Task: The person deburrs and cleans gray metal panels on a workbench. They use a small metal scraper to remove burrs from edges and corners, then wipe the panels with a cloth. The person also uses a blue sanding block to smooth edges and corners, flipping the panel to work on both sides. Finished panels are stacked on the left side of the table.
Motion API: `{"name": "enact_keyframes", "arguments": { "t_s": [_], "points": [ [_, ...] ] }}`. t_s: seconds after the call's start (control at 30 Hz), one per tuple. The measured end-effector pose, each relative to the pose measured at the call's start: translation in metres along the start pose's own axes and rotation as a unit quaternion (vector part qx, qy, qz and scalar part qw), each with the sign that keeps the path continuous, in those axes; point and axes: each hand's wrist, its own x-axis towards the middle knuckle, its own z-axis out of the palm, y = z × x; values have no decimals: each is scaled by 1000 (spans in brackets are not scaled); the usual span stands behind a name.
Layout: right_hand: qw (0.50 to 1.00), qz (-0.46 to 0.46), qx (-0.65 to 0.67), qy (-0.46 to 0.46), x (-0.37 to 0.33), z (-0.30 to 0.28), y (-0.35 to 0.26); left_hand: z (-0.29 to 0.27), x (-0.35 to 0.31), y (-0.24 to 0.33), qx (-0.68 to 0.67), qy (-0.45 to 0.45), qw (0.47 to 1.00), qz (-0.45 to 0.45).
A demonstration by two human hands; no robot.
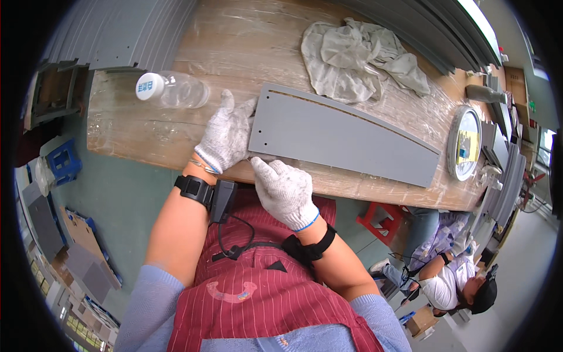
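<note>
Maroon apron (264, 299); left fingers (245, 110) touching grey panel (340, 135)

A broad brown wooden worktable wrapped in wrinkled clear plastic film (132, 130) spans the upper half of the frame, light glinting off its creases, while a smooth grey-green floor (120, 193) shows along its near side and down the left. At the left edge stands a blue plastic stool (64, 161), and right of centre, just below the table's edge, a red plastic stool (381, 223). Near the far right edge a bright, dark-framed window (546, 148) lets in white light, above a pale grey surface (528, 258), wall or floor unclear.
</note>
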Motion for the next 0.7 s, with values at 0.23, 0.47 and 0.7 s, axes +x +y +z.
{"name": "enact_keyframes", "arguments": {
  "t_s": [0.23,0.47,0.7],
  "points": [
    [943,183,-147,236,-38,-41,109,11,-3,1,67,16,998,-13],
    [854,333,-173,360,-94,-95,189,21,1,-2,152,99,983,4],
    [928,279,-58,242,-64,-42,86,34,-1,-13,310,171,934,44]
  ]
}}
